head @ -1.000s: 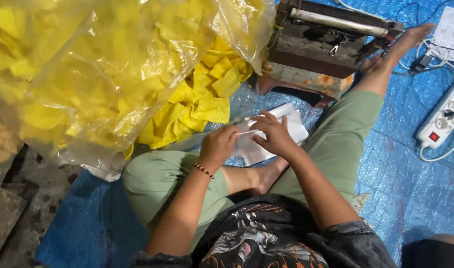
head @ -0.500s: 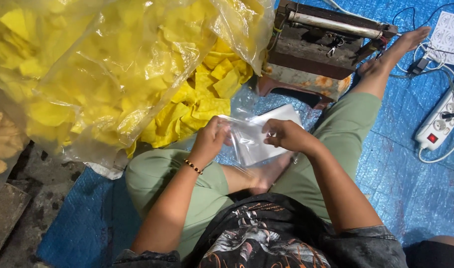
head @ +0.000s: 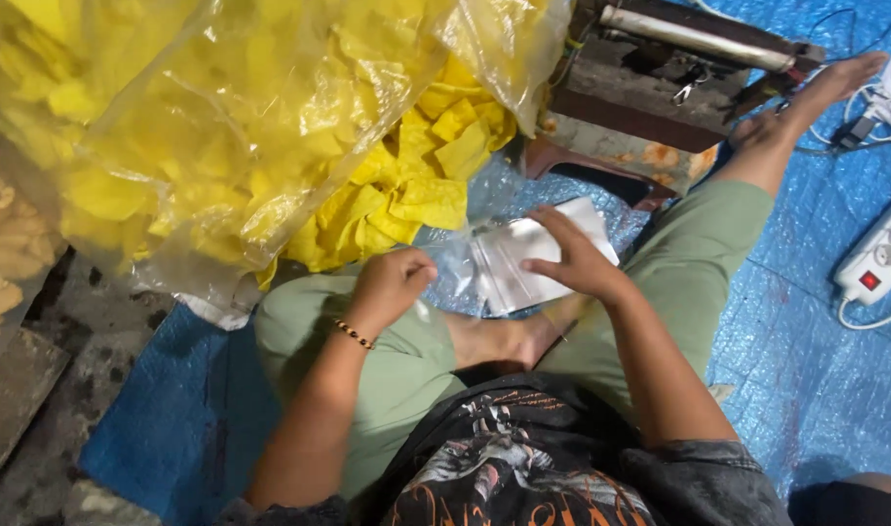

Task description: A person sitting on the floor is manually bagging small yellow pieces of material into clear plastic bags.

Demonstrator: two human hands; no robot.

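Filling the upper left, a big clear plastic sack (head: 221,127) bulges with yellow chips, and loose yellow chips (head: 406,185) spill from its open mouth. Below and to the right of the sack, a blue tarp (head: 806,370) covers the floor, and the person sits on it in green trousers (head: 699,273) with one leg stretched out. Right of the sack stands a rusty metal sealing machine (head: 660,88), its bar running along the top. Far to the right of the sack, at the frame edge, lies a white power strip (head: 879,258). Just under the sack's mouth, over the person's lap, a small clear plastic bag (head: 509,263) is held up between both hands. The right hand (head: 572,258) has its fingers spread flat against the small bag's face. The left hand (head: 392,282) is curled shut, pinching the small bag's left edge, a beaded bracelet (head: 353,334) on its wrist.
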